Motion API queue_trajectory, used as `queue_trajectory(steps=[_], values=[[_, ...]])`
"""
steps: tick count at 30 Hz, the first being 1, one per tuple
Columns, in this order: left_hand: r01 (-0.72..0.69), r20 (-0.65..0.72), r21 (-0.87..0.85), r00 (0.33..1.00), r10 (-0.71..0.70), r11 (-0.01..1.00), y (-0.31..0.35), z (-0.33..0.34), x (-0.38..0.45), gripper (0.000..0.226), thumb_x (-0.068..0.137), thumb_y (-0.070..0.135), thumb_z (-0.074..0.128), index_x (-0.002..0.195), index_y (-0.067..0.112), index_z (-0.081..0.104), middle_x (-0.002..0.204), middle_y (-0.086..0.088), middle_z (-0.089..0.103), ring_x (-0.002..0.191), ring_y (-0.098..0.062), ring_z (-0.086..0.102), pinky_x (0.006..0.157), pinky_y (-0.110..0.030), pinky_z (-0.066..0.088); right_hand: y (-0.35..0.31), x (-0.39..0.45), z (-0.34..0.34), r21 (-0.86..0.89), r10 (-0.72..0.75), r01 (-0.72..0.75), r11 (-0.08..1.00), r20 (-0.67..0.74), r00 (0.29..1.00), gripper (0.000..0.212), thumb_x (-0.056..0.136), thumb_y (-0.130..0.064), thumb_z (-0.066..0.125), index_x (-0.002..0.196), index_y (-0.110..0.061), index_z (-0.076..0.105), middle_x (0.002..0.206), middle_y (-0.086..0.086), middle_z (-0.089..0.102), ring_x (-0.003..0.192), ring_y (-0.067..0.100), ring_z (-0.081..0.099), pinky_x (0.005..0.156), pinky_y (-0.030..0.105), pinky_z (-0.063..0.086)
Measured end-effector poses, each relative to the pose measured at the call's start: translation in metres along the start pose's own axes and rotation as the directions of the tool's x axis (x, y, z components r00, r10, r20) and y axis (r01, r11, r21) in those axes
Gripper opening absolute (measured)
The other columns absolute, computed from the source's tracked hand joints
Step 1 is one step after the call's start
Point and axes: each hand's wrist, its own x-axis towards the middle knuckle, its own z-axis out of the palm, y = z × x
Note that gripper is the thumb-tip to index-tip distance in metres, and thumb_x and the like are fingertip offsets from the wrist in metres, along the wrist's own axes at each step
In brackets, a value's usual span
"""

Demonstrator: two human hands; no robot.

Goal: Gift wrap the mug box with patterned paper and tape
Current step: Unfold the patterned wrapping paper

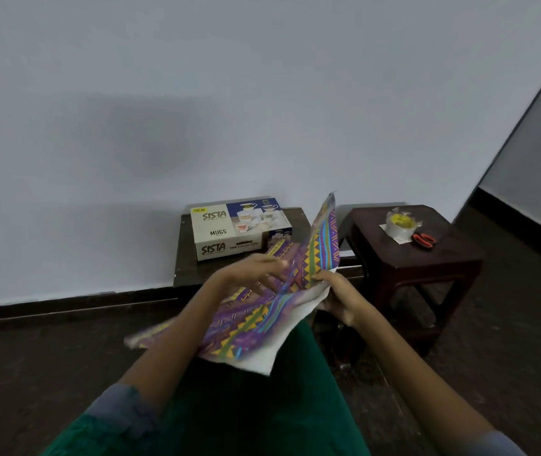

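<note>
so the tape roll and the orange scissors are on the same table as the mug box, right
Not quite. In the head view the tape roll and orange scissors sit on the separate stool to the right; the mug box is on the other table.

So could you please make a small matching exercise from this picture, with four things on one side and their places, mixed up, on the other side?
Things:
1. mug box
2. tape roll
3. scissors
4. patterned paper

Places:
A. held up between the two hands, over the lap
B. on the low dark table by the wall
C. on the dark stool, on a white sheet
D. on the dark stool, near its right edge, beside the roll

Pairs: 1-B, 2-C, 3-D, 4-A
</note>
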Motion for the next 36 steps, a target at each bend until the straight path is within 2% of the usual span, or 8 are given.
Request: queue_trajectory(steps=[4, 8, 11, 14, 18, 21, 29, 36], values=[[0.349, -0.496, 0.429, 0.862, -0.106, 0.833, -0.060, -0.059, 0.013, 0.049, 0.087, 0.046, 0.055, 0.125, 0.015, 0.051, 0.129, -0.007, 0.054, 0.116, -0.025, 0.052, 0.098, -0.040, 0.042, -0.004, -0.012, -0.019, 0.137, -0.020, 0.014, 0.990, 0.041, 0.999, 0.026, 0.090, -0.002, 0.044, 0.075, -0.010, 0.064, 0.069, 0.005, 0.067, 0.059, 0.016, 0.066, 0.057, 0.025, 0.055], [0.496, -0.324, 0.069, 0.832, -0.450, 0.866, -0.106, -0.055, -0.008, 0.052, 0.092, 0.045, 0.052, 0.120, 0.001, 0.050, 0.117, -0.018, 0.055, 0.109, -0.033, 0.056, 0.086, -0.038, 0.045, -0.014, -0.028, -0.032, 0.136, 0.053, -0.061, 0.989, 0.063, 0.997, 0.033, 0.091, -0.004, 0.041, 0.063, -0.008, 0.058, 0.052, 0.005, 0.060, 0.044, 0.017, 0.060, 0.047, 0.022, 0.050], [0.417, -0.286, -0.146, 0.850, -0.442, 0.897, -0.129, -0.046, -0.020, 0.028, 0.091, 0.035, 0.058, 0.081, 0.009, 0.053, 0.066, -0.006, 0.049, 0.056, -0.017, 0.048, 0.059, -0.025, 0.037, -0.021, -0.021, -0.034, -0.053, 0.107, -0.106, 0.993, 0.010, 0.994, 0.029, 0.093, -0.003, 0.041, 0.074, -0.004, 0.062, 0.057, 0.009, 0.063, 0.044, 0.018, 0.061, 0.047, 0.025, 0.052], [0.265, -0.377, -0.265, 0.857, -0.353, 0.927, -0.140, -0.049, -0.020, 0.009, 0.090, 0.009, 0.060, 0.094, 0.000, 0.059, 0.063, -0.005, 0.056, 0.037, -0.007, 0.049, 0.044, -0.018, 0.038, -0.021, 0.011, -0.037, -0.370, -0.063, -0.028, 0.929, -0.232, 0.971, 0.024, 0.086, 0.009, 0.053, 0.066, -0.002, 0.063, 0.048, -0.001, 0.059, 0.038, 0.006, 0.056, 0.053, 0.020, 0.047], [0.093, -0.533, -0.280, 0.813, -0.236, 0.955, -0.140, -0.047, -0.013, 0.028, 0.085, -0.005, 0.060, 0.113, -0.011, 0.058, 0.097, -0.017, 0.061, 0.072, -0.019, 0.059, 0.077, -0.031, 0.048, -0.023, 0.030, -0.036, -0.719, -0.308, -0.062, 0.693, -0.372, 0.876, 0.017, 0.080, -0.003, 0.065, 0.088, -0.004, 0.050, 0.079, 0.004, 0.056, 0.077, 0.021, 0.052, 0.068, 0.030, 0.036], [0.043, -0.610, -0.273, 0.765, -0.208, 0.961, -0.137, -0.043, -0.005, 0.030, 0.082, -0.002, 0.064, 0.112, -0.003, 0.060, 0.104, -0.019, 0.065, 0.087, -0.027, 0.063, 0.088, -0.041, 0.051, -0.030, 0.037, -0.031, -0.849, -0.397, -0.073, 0.523, -0.318, 0.861, 0.007, 0.082, -0.006, 0.065, 0.085, -0.001, 0.068, 0.082, 0.009, 0.064, 0.077, 0.021, 0.059, 0.065, 0.027, 0.041], [-0.110, -0.755, -0.037, 0.654, 0.044, 0.993, -0.132, -0.021, 0.011, 0.017, 0.088, 0.009, 0.060, 0.105, 0.008, 0.063, 0.093, -0.001, 0.062, 0.083, -0.012, 0.057, 0.064, -0.019, 0.040, -0.038, 0.051, -0.030, -0.897, -0.464, -0.135, 0.421, -0.341, 0.817, 0.019, 0.091, -0.016, 0.060, 0.086, -0.002, 0.072, 0.088, 0.011, 0.071, 0.082, 0.026, 0.066, 0.062, 0.027, 0.042], [-0.012, -0.727, 0.033, 0.686, 0.032, 0.999, -0.148, -0.005, 0.017, 0.027, 0.090, 0.016, 0.057, 0.116, 0.009, 0.055, 0.112, -0.007, 0.057, 0.109, -0.025, 0.054, 0.085, -0.034, 0.044, -0.042, 0.056, -0.023, -0.964, -0.474, -0.117, 0.237, -0.220, 0.853, 0.023, 0.093, -0.028, 0.050, 0.095, -0.006, 0.055, 0.098, 0.010, 0.058, 0.086, 0.026, 0.057, 0.067, 0.033, 0.042]])
